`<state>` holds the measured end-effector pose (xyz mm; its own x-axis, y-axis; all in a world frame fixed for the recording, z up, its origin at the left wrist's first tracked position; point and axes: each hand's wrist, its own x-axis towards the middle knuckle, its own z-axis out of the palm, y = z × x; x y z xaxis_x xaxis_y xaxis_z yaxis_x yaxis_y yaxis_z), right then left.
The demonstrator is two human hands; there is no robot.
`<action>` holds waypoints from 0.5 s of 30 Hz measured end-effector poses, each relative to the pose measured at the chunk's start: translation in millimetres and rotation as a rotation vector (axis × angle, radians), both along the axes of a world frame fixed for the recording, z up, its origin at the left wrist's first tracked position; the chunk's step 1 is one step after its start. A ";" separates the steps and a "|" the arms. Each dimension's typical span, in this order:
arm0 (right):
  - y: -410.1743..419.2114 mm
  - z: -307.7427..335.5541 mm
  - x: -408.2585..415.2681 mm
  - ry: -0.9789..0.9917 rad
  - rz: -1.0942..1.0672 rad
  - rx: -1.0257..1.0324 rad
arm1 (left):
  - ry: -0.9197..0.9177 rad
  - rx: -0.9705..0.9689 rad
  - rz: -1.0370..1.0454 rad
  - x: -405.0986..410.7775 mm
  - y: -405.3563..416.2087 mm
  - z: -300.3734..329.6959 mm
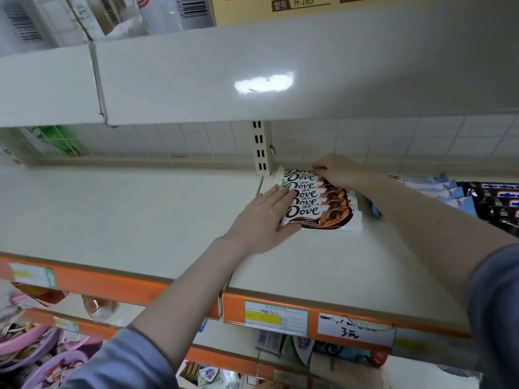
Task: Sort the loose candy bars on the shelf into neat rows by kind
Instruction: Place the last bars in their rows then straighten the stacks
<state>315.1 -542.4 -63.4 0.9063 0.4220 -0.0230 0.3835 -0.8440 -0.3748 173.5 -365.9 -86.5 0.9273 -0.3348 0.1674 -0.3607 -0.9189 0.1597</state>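
Observation:
Several white and brown Dove bars (323, 214) lie overlapped in a row running from front to back on the cream shelf (126, 209). My left hand (264, 220) lies flat, its straight fingers pressing against the left ends of the bars. My right hand (334, 169) reaches over the row's far end, fingers curled down onto the rearmost Dove bar. To the right lie light blue bars (438, 189) and black wrapped bars (497, 203), partly hidden behind my right forearm.
A white slotted upright (261, 147) stands at the back, just left of the row. The shelf's orange front edge (280, 310) carries price labels. An upper shelf hangs close overhead. A lower shelf holds assorted packets and pink items.

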 end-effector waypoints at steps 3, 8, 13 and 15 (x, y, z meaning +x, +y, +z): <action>1.4 2.0 0.4 0.029 -0.020 0.010 | 0.004 -0.011 0.000 -0.4 0.4 -0.2; 0.5 7.7 0.1 0.032 -0.021 0.075 | -0.007 -0.019 -0.010 0.4 1.6 -1.7; -3.3 12.9 -1.5 0.033 0.027 0.171 | -0.017 -0.029 -0.018 1.0 3.3 -3.7; -7.4 14.2 -1.8 0.056 0.053 0.203 | -0.025 -0.028 -0.020 1.6 3.4 -4.5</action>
